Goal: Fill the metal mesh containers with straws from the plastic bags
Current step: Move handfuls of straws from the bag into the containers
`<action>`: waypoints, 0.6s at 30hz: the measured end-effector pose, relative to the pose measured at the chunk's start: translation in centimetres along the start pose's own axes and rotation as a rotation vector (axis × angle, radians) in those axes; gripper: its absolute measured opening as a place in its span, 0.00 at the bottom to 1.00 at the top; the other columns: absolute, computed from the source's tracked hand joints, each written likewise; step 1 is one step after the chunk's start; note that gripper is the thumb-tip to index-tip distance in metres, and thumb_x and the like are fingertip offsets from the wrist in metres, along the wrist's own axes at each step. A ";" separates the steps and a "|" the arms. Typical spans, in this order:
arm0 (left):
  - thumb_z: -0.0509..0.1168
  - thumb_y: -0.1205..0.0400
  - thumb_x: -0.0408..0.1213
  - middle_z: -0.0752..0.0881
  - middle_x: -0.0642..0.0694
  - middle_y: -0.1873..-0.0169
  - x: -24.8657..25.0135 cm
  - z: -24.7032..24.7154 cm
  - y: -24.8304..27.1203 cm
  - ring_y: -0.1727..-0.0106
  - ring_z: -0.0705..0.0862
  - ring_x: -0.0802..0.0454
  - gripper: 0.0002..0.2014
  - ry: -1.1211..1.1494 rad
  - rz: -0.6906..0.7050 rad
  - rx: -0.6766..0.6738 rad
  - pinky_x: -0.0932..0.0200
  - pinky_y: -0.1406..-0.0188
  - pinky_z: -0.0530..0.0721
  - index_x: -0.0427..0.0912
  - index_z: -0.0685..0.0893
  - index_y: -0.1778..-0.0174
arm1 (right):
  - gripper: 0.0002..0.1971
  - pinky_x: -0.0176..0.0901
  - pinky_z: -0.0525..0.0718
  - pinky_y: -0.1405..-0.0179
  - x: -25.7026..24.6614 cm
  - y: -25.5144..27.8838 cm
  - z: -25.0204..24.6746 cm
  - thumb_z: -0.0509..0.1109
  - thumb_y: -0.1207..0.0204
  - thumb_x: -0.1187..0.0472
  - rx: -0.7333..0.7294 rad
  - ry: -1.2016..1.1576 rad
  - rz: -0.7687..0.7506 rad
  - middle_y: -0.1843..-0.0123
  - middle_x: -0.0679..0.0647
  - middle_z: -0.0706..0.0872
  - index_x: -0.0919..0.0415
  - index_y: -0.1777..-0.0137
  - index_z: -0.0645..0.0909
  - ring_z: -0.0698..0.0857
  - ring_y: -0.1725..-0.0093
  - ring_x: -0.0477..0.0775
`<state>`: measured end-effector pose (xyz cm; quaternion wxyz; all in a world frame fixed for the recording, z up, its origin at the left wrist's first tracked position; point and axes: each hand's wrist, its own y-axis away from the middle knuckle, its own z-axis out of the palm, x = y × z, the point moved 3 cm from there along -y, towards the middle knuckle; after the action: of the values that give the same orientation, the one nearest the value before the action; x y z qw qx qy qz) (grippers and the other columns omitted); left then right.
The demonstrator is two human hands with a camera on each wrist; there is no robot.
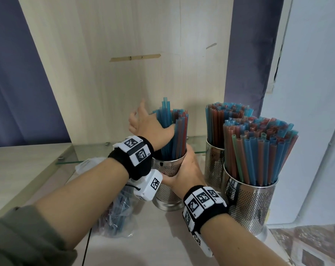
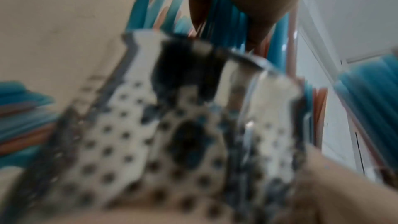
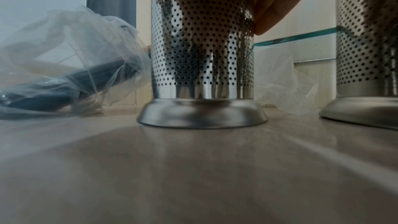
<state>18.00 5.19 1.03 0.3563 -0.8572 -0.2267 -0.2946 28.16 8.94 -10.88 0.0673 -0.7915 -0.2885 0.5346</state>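
A: Head view: right hand (image 1: 184,167) wraps the left container (image 1: 167,181), upright on the tabletop (image 1: 162,237). Left hand (image 1: 149,124)?

B: Fingers spread, thumb side against its straws (image 1: 174,131). Bag (image 1: 114,217) with straws lies at left; two full containers (image 1: 249,204) stand right.

Head view: even, soft daylight, edges bowed. Left wrist view: heavily blurred throughout. Right wrist view: dim, glare streaks on perforated steel cylinder (image 3: 202,43).
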 end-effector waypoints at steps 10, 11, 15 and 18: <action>0.75 0.30 0.56 0.54 0.47 0.18 -2.1 -1.4 -1.1 0.19 0.51 0.43 0.35 0.009 0.280 -0.061 0.43 0.22 0.56 0.60 0.69 0.28 | 0.59 0.43 0.77 0.28 0.4 -0.2 0.1 0.87 0.48 0.40 0.014 0.029 0.008 0.28 0.43 0.76 0.48 0.19 0.57 0.75 0.28 0.45; 0.75 0.30 0.55 0.56 0.47 0.19 -2.4 -1.9 -1.2 0.19 0.53 0.43 0.37 0.025 0.273 -0.082 0.44 0.23 0.56 0.61 0.67 0.26 | 0.59 0.43 0.77 0.29 0.4 -0.2 0.2 0.87 0.48 0.40 0.016 0.026 0.008 0.29 0.43 0.76 0.48 0.19 0.58 0.76 0.28 0.45; 0.69 0.31 0.61 0.65 0.51 0.23 -3.5 -5.2 -1.6 0.21 0.61 0.49 0.38 0.167 0.230 -0.112 0.47 0.23 0.61 0.62 0.64 0.25 | 0.60 0.43 0.76 0.27 0.5 -0.3 0.1 0.88 0.48 0.40 0.013 0.025 0.013 0.28 0.43 0.75 0.48 0.19 0.58 0.76 0.28 0.45; 0.67 0.28 0.68 0.67 0.48 0.22 -5.8 -7.6 -1.8 0.23 0.65 0.54 0.41 0.258 0.094 -0.168 0.49 0.24 0.66 0.54 0.63 0.22 | 0.61 0.44 0.76 0.26 0.5 -0.3 0.2 0.88 0.48 0.39 0.001 0.032 0.016 0.26 0.43 0.74 0.49 0.18 0.56 0.75 0.27 0.45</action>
<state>10.10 -0.34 2.33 0.3229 -0.8487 -0.1131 -0.4032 28.00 9.43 -11.27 0.0681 -0.8023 -0.2806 0.5224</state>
